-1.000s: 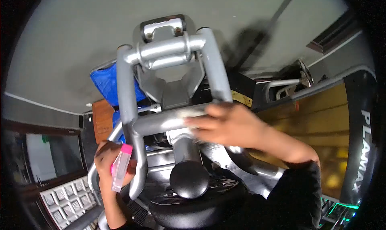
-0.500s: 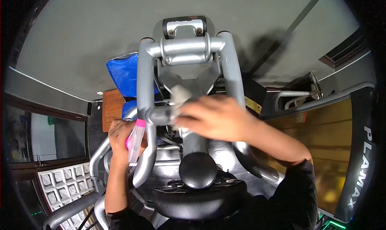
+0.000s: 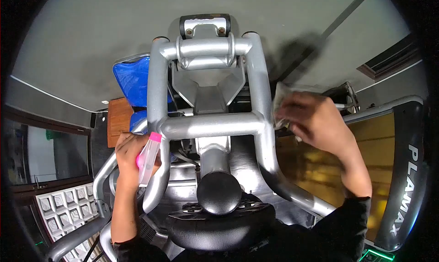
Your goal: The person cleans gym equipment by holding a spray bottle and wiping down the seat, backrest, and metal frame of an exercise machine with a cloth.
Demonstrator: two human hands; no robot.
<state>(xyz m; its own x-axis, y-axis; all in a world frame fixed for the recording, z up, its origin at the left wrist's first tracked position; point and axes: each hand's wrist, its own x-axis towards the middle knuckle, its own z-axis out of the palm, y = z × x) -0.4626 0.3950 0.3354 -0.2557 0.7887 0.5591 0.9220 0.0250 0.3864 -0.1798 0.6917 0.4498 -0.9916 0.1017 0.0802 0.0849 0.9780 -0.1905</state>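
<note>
A silver tubular frame [image 3: 212, 125] of an exercise machine stands in front of me, with a round black cap [image 3: 219, 193] below its crossbar. My left hand [image 3: 133, 157] is closed around a clear flat bottle [image 3: 149, 160] with a pink top, just left of the frame's lower left tube. To the right of the upright tube, my right hand [image 3: 313, 120] grips a pale cloth [image 3: 280, 104], which lies at the tube's outer side. Some of its fingers are blurred.
A black padded seat [image 3: 219, 230] is close to my body. Blue chair [image 3: 135, 81] and brown wooden panel [image 3: 119, 122] stand behind at left. At right is a large PLAMAX-marked panel [image 3: 407, 170]. A grey wall [image 3: 114, 28] rises beyond.
My right hand has moved with the cloth from the crossbar to the right upright tube. My left hand still holds the bottle near the left tube. The view has shifted slightly.
</note>
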